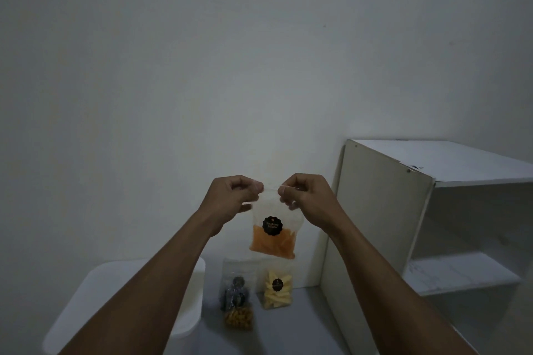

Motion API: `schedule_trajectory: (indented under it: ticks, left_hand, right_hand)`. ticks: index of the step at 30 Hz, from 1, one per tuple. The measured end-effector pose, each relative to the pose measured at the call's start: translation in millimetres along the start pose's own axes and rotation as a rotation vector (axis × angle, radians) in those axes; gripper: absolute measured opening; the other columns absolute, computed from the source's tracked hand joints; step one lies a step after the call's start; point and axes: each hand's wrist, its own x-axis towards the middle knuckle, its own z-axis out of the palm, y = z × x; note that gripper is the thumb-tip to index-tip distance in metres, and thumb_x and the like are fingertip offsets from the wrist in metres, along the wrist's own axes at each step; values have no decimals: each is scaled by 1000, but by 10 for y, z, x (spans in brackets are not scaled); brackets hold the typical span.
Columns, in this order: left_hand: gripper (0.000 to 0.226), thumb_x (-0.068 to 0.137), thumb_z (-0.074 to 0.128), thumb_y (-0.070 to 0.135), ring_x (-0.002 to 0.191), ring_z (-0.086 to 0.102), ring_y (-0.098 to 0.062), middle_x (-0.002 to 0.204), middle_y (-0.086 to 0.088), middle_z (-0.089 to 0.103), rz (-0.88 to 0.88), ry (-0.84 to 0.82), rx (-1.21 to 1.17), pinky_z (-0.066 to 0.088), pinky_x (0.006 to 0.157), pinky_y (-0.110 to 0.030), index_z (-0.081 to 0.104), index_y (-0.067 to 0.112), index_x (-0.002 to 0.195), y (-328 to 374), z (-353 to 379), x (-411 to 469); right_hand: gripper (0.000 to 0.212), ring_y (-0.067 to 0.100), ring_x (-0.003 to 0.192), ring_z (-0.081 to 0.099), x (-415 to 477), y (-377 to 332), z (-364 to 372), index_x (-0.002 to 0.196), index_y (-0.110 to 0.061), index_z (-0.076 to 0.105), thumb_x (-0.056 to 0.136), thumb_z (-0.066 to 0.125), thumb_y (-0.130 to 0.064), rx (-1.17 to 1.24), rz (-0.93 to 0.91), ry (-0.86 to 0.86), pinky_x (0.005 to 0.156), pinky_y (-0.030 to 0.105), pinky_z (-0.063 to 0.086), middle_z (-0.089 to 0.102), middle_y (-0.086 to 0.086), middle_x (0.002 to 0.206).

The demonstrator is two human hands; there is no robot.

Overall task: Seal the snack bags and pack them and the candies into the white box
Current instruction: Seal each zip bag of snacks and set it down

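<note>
Pinching the top strip of the orange snack bag (272, 235), your left hand (233, 196) and right hand (307, 196) hold it in the air above the floor. Press fingertips outward along the whole seal, keeping it level; the white box (129, 305) waits below-left.

The orange snack bag (272, 235) carries a round black sticker (272, 226) with two lines of orange lettering, too blurred to read for certain. At 6 o'clock from it, the yellow snack bag (277, 287) bears a like sticker (277, 285); its writing is too small to read.
</note>
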Motion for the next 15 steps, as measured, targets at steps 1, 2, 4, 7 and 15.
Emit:
schedule_trajectory:
  ticks: [1,2,4,7,15]
  left_hand:
    - [5,85,75,16,93,70,-20,94,-5,76,20,15,33,58,84,-36,76,11,84,-8,1,4]
    - [6,86,74,15,91,69,-19,92,-5,76,44,34,72,58,82,-34,75,11,82,-12,8,12]
    - [9,89,70,14,86,68,-14,89,-3,75,71,58,130,54,77,-30,74,12,81,-11,33,25]
    - [8,91,67,20,90,68,-13,91,2,73,79,96,214,48,75,-26,71,16,86,-14,118,21]
    - [35,82,74,44,77,73,-18,81,-6,75,-111,209,153,62,74,-36,72,9,84,80,381,-34]
  right_hand:
    - [11,11,65,65,1,10,-5,84,-4,71,90,67,-12,1,5,-2,67,31,57,73,9,76]
    - [11,11,67,66,-1,20,0,85,-4,71,91,67,-12,4,8,-11,67,33,58,74,9,77]
    - [12,13,70,67,-14,29,21,88,-4,71,92,67,-14,5,14,-35,68,34,59,74,8,80]
    - [11,15,72,70,-31,41,43,87,-8,73,91,67,-16,-20,20,-10,66,33,61,75,5,79]
    - [10,6,65,70,-87,143,159,86,-18,76,89,70,-25,-162,-19,185,68,34,62,74,-5,71]
